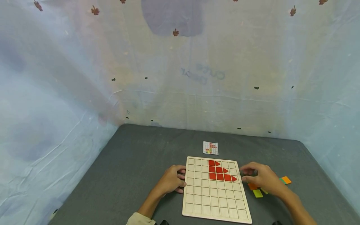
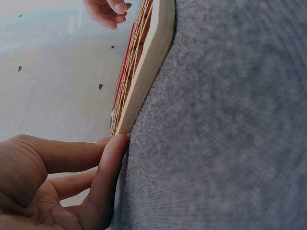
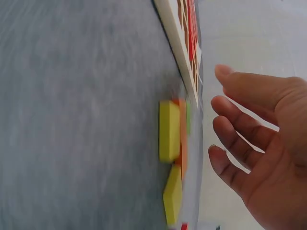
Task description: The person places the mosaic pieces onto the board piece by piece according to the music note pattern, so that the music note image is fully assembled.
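Observation:
A pale wooden grid board (image 1: 209,200) lies on the dark table, with red square and triangle tiles (image 1: 220,177) set in three rows in its upper right part. My left hand (image 1: 171,181) is at the board's left edge. In the left wrist view its fingertips (image 2: 117,141) touch the side of the board. My right hand (image 1: 262,176) hovers just off the board's right edge with loosely bent fingers and nothing held. Under and beside it lie loose tiles, among them a yellow one (image 3: 169,132), an orange one (image 1: 286,180) and some green, partly hidden by that hand.
A small printed card (image 1: 210,148) with a coloured grid pattern lies just beyond the board's far edge. The dark grey table (image 1: 135,156) extends around the board. A pale fabric sheet (image 1: 174,106) hangs behind and along both sides of the table.

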Available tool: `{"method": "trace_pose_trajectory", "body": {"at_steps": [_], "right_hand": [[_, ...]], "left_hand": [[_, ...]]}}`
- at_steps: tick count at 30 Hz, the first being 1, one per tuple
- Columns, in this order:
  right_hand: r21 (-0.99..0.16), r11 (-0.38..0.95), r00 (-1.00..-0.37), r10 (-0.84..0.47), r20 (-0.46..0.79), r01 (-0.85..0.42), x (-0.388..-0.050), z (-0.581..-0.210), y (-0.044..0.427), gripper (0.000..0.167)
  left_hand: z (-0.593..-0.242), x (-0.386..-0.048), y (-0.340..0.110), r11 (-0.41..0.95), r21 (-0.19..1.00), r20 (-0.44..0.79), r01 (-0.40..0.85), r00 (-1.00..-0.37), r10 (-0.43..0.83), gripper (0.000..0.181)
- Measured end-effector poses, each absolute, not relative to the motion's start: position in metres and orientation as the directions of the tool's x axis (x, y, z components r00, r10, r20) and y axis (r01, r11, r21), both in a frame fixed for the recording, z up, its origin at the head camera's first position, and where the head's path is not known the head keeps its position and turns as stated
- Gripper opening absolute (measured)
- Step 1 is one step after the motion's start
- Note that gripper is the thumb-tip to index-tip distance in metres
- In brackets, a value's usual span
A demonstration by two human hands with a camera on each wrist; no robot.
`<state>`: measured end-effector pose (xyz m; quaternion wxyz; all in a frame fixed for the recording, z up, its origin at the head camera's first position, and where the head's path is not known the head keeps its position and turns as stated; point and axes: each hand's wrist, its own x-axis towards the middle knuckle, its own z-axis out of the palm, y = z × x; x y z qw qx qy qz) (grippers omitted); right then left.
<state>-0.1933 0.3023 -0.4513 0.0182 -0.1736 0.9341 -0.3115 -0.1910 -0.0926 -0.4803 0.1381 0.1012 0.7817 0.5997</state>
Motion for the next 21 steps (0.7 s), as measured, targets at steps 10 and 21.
{"method": "trace_pose_trajectory", "body": {"at_steps": [10, 21], "right_hand": [[-0.544, 0.811, -0.974, -0.216, 0.061, -0.214, -0.186, -0.450, 0.338, 0.046], [-0.495, 0.862, -0.992, -0.123, 0.010, -0.112, -0.180, -0.450, 0.384, 0.061]], "left_hand": [[-0.480, -0.191, -0.093, 0.272, 0.962, -0.107, -0.017, -0.941, 0.321, 0.065], [-0.479, -0.192, -0.092, 0.269, 0.963, -0.099, -0.009, -0.941, 0.323, 0.066]]}}
